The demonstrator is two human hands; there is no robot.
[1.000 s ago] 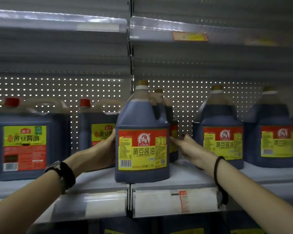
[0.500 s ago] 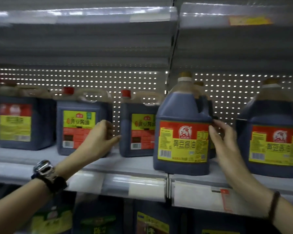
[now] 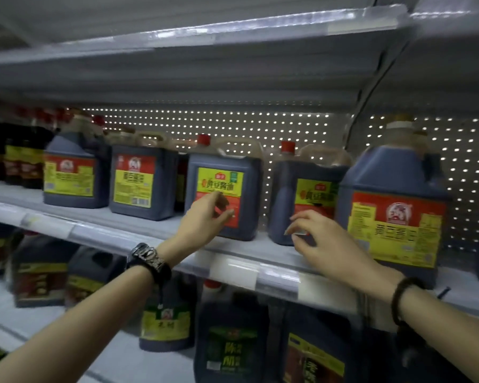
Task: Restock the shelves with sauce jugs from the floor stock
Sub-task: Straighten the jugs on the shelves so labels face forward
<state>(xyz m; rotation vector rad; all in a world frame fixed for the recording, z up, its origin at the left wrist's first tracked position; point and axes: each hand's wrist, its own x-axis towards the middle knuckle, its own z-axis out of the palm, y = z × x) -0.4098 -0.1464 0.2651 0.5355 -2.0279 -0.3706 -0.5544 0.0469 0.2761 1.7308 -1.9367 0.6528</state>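
Dark sauce jugs stand in a row on the grey shelf [image 3: 138, 230]. A gold-capped jug [image 3: 393, 205] with a red and yellow label stands at the right, free of both hands. Two red-capped square jugs stand left of it: one [image 3: 224, 189] in the middle and one [image 3: 302, 197] beside the gold-capped jug. My left hand [image 3: 205, 219] hovers in front of the middle jug's label, fingers loosely curled and holding nothing. My right hand [image 3: 324, 241] reaches toward the lower front of the other red-capped jug with fingers spread, holding nothing.
Two more jugs [image 3: 72, 172] [image 3: 141, 183] and dark bottles [image 3: 14, 158] stand further left on the same shelf. The shelf above [image 3: 233, 31] hangs low overhead. The lower shelf holds several jugs [image 3: 233, 344]. Price-tag strips [image 3: 233, 268] run along the shelf edge.
Both hands have let go of the gold-capped jug and moved left to the red-capped jugs. The view has swung left, putting the gold-capped jug at the right.
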